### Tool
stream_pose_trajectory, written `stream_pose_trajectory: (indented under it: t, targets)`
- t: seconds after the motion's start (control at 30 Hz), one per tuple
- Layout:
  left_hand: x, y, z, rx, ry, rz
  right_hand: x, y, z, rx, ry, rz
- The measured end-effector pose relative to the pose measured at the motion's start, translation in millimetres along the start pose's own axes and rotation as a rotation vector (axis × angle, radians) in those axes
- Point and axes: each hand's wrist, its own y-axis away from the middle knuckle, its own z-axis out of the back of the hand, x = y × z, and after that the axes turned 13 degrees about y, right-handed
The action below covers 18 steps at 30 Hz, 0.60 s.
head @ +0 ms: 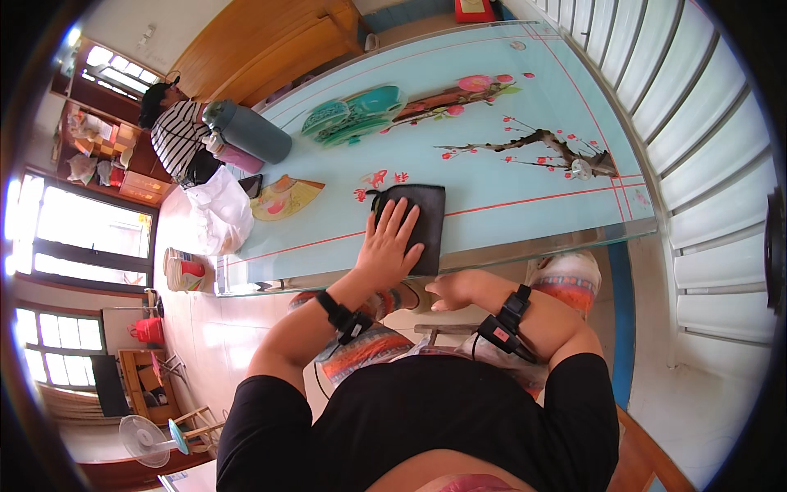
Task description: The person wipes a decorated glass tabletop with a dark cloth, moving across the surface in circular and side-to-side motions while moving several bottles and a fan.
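Observation:
My left hand [387, 249] lies flat on a black fabric pouch [428, 227], its fingers slightly spread. The pouch rests at the near edge of the glass-topped table [486, 184], and a short dark cord or strap shows at its far left corner. Just off that edge, above my lap, is my right hand [455, 289]. Its fingers are loosely bent, thumb apart, and nothing shows in it. Part of that hand is turned out of sight.
Left on the table stand a grey-blue tumbler [246, 132], a pink bottle [237, 157], a phone [251, 185] and a white plastic bag [218, 209]. A person in a striped top [178, 135] sits beyond. A bucket [184, 270] is on the floor; a slatted white panel [707, 154] borders the right.

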Motion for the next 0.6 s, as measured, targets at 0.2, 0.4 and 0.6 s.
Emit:
stream_pose_trajectory:
  t: [0.2, 0.4, 0.6]
  targets:
    - [3, 22, 5, -0.004, 0.028, 0.035, 0, 2, -3, -0.055, 0.005, 0.017]
    - [34, -10, 9, -0.058, 0.022, 0.037, 2, 7, -1, 0.054, -0.063, -0.029]
    - [79, -62, 11, -0.132, -0.012, 0.095, -2, 6, -11, 0.006, -0.147, 0.018]
